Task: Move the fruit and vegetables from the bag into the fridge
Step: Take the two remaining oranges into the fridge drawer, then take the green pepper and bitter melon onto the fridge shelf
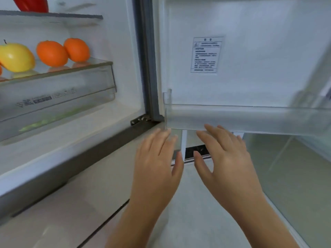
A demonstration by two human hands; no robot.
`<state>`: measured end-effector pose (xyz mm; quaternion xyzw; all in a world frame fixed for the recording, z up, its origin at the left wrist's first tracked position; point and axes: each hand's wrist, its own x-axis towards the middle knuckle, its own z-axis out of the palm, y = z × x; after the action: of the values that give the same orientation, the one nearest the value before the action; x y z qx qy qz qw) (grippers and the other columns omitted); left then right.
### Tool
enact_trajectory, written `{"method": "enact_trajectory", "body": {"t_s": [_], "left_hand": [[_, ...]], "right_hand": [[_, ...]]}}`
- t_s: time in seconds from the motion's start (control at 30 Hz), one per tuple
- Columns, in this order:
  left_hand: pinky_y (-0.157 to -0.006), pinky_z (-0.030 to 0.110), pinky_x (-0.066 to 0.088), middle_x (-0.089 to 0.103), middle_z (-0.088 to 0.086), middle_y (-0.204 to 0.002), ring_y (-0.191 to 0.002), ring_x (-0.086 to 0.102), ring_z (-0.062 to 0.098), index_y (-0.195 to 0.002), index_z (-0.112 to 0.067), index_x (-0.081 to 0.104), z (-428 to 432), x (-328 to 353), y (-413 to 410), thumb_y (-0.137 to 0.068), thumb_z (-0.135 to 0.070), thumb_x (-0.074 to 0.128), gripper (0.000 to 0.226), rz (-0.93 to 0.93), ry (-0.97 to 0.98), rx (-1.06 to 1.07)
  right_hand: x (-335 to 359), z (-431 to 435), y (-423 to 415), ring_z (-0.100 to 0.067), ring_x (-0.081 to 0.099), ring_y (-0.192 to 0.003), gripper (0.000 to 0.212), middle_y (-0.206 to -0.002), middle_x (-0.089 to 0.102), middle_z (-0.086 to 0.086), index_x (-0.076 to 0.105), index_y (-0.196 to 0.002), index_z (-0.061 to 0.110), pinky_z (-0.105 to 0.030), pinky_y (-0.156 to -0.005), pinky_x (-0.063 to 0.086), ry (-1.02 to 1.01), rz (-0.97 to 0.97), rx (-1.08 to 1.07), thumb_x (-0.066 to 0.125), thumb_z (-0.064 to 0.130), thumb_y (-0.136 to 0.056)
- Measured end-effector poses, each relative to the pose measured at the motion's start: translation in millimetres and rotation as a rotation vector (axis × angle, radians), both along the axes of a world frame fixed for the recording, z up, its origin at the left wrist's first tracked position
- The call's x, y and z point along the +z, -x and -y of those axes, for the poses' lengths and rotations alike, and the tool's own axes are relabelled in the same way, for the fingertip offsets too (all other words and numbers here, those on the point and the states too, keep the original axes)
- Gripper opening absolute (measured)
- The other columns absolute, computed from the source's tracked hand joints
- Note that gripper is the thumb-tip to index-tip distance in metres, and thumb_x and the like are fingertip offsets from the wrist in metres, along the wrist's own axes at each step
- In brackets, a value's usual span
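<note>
Both the left hand [157,158] and right hand [223,154] hang empty with fingers spread just below the door bin [250,117], probably free because two oranges [52,53] and a yellow apple [17,57] already sit left of that bin on the fridge shelf [75,68]; no bag shows.

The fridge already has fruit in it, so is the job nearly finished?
Partly, at least. Two oranges and a yellow apple sit on the glass shelf. Both the left hand and right hand are empty. The bag is out of view, so what remains is unknown.
</note>
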<state>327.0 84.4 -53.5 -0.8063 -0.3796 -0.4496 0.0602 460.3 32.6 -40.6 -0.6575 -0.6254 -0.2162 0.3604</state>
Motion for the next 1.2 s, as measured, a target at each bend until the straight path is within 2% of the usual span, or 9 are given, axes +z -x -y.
{"method": "enact_trajectory", "body": {"t_s": [0.13,0.3,0.47,0.63,0.8,0.97,1.1,1.2], "left_hand": [[-0.099,0.033,0.033,0.063,0.008,-0.117,-0.115,0.052,0.024,-0.108,-0.007,0.064,51,-3,-46,-0.084,-0.026,0.045,0.036,-0.047,0.041,-0.151],[-0.095,0.037,0.041,0.064,0.006,-0.115,-0.114,0.048,0.021,-0.107,-0.009,0.064,117,-4,-114,-0.084,-0.027,0.046,0.035,-0.047,0.043,-0.397],[-0.094,0.038,0.040,0.063,0.007,-0.115,-0.113,0.052,0.025,-0.106,-0.007,0.063,173,-5,-184,-0.083,-0.025,0.047,0.034,-0.085,0.016,-0.666],[-0.093,0.041,0.044,0.062,0.008,-0.115,-0.113,0.051,0.025,-0.106,-0.005,0.062,224,-7,-265,-0.083,-0.023,0.048,0.032,-0.088,0.006,-0.967],[-0.094,0.039,0.042,0.061,0.006,-0.117,-0.112,0.051,0.022,-0.112,-0.006,0.061,287,-11,-342,-0.086,-0.026,0.045,0.037,-0.101,0.081,-1.289],[-0.099,0.037,0.036,0.061,0.007,-0.119,-0.116,0.049,0.023,-0.117,-0.006,0.059,349,-4,-404,-0.086,-0.025,0.044,0.039,-0.096,0.047,-1.549],[-0.098,0.038,0.034,0.061,0.008,-0.119,-0.115,0.047,0.022,-0.116,-0.005,0.060,406,-9,-437,-0.086,-0.024,0.045,0.038,-0.086,0.031,-1.735],[-0.097,0.037,0.034,0.062,0.009,-0.117,-0.113,0.048,0.023,-0.114,-0.006,0.061,455,-15,-450,-0.086,-0.026,0.045,0.038,-0.089,0.020,-1.867]], "right_hand": [[-5,70,-34,-0.037,0.056,-0.112,0.042,-0.116,0.063,-0.016,0.064,-0.109,0.006,-0.061,-0.090,0.042,0.012,-0.026,-0.140,0.043,0.031,-0.081],[-5,159,-80,-0.041,0.055,-0.113,0.037,-0.115,0.062,-0.018,0.064,-0.108,0.003,-0.063,-0.089,0.042,-0.003,-0.025,-0.386,0.058,0.021,-0.076],[-4,240,-123,-0.040,0.053,-0.114,0.044,-0.119,0.061,-0.017,0.063,-0.111,0.004,-0.061,-0.088,0.044,0.020,-0.051,-0.631,0.044,0.031,-0.082],[-9,314,-166,-0.038,0.054,-0.114,0.045,-0.117,0.062,-0.014,0.063,-0.110,0.005,-0.061,-0.087,0.045,0.056,-0.078,-0.917,0.042,0.032,-0.081],[-14,378,-200,-0.037,0.055,-0.114,0.043,-0.118,0.063,-0.012,0.064,-0.109,0.008,-0.061,-0.089,0.043,0.090,-0.111,-1.221,0.042,0.032,-0.081],[-8,433,-224,-0.033,0.054,-0.115,0.043,-0.120,0.062,-0.009,0.064,-0.108,0.009,-0.059,-0.090,0.043,0.072,-0.125,-1.495,0.041,0.033,-0.081],[-16,478,-224,-0.032,0.055,-0.115,0.042,-0.119,0.063,-0.007,0.064,-0.108,0.012,-0.058,-0.092,0.039,0.061,-0.156,-1.715,0.041,0.034,-0.080],[-20,517,-216,-0.033,0.054,-0.116,0.038,-0.118,0.063,-0.007,0.064,-0.108,0.011,-0.059,-0.092,0.038,0.037,-0.183,-1.867,0.049,0.030,-0.079]]}}
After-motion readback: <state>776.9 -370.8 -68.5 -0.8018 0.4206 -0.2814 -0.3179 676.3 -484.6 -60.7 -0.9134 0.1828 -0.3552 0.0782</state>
